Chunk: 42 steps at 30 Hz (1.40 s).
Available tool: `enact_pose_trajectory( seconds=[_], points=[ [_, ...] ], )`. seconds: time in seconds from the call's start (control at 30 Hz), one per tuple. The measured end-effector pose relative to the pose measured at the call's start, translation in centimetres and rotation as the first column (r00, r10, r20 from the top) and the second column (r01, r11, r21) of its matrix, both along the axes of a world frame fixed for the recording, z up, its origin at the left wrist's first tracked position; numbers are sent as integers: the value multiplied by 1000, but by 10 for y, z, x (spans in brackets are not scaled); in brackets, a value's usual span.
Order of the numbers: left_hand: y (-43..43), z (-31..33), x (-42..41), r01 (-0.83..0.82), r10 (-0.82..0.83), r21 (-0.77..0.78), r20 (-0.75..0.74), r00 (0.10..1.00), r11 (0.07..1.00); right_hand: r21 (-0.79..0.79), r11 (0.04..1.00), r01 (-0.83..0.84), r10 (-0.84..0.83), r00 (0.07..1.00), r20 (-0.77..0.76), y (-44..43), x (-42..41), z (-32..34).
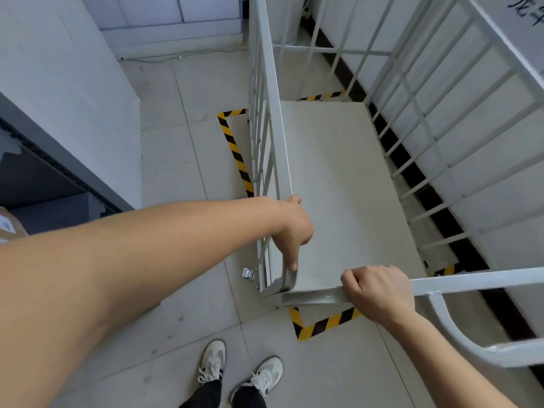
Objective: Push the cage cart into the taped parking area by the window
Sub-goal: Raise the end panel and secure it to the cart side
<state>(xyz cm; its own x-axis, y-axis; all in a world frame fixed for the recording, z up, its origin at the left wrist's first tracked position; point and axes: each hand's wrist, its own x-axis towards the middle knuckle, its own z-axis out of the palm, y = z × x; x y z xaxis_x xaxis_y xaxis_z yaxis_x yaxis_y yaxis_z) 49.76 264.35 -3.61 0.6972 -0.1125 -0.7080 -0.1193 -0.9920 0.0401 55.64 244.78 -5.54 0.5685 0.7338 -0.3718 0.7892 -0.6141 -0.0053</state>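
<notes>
Both hands are closed on the cage cart (338,184): the left hand (290,228) is wrapped over the near end of the left side panel's top rail, thumb pointing down along the curved corner post; the right hand (379,293) is curled around the near cross rail at about five o'clock from the left. The cart sits at the centre of the view, its empty deck already lying largely within the striped floor tape (235,151); tape is seen at ten o'clock beside the left panel, at twelve o'clock past the far edge of the deck, and at six o'clock under the near corner, where the frame appears to overhang the line slightly. A caster brake (248,273) is visible low at the near left corner. The frame is judged stiff painted steel, smooth and somewhat slippery, light while unloaded yet prone to swivel on its casters; it is best held on the rails near the corner posts rather than on the thin bars.
</notes>
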Motion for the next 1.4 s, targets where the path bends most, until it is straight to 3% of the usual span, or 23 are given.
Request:
enact_pose_trajectory(
  seconds=[0.23,0.47,1.4],
  points=[
    [-3,-2,-2,-31,30,11,45,999,999,93,995,-35,29,997,70,-7,1,-8],
    [-1,-5,-2,-71,72,-19,65,995,997,69,996,-48,43,997,71,-5,2,-11],
    [1,-3,-6,124,-122,-18,76,990,992,37,997,-68,62,989,135,-11,6,-19]
  ],
)
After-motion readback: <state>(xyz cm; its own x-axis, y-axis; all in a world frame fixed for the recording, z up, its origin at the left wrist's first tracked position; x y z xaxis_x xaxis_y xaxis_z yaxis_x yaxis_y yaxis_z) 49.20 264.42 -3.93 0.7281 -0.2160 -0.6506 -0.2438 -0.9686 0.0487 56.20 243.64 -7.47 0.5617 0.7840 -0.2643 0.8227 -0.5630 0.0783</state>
